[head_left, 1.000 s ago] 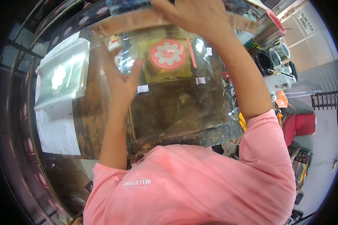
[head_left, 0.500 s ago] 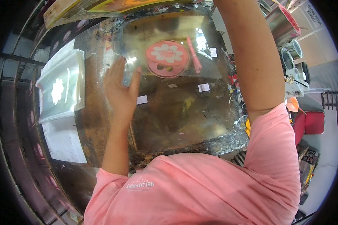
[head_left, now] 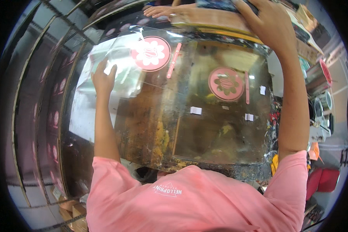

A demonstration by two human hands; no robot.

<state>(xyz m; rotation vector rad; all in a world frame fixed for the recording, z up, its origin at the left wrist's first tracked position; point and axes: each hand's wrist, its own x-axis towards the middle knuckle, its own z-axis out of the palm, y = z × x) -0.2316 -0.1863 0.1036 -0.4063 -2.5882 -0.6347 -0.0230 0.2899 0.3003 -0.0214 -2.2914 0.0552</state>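
Observation:
My left hand (head_left: 104, 75) is at the left edge of a clear plastic sheet (head_left: 150, 83), gripping it, thumb and fingers partly apart. The sheet bears a pink circle with a white flower and a narrow pink strip, and overlaps a stack of clear plastic sheets (head_left: 92, 87). At the far right, my right hand (head_left: 268, 23) is closed on a raised wooden frame (head_left: 212, 21); its fingertips are partly cut off. Below it, the glass-topped plate (head_left: 205, 135) shows a pink circle with flower (head_left: 225, 83) and a pink strip (head_left: 247, 89).
Another person's hand (head_left: 158, 11) lies by the frame's far left end. Small white tabs (head_left: 196, 110) sit on the plate. White paper (head_left: 81, 116) lies under the stack, a metal rack (head_left: 34, 116) stands left, and cans (head_left: 319, 77) and a red chair (head_left: 328, 179) are right.
The printed clear sheet has moved left with my left hand, off the glass-topped plate and over the stack. My right hand has come into view on the frame; the whole view has shifted.

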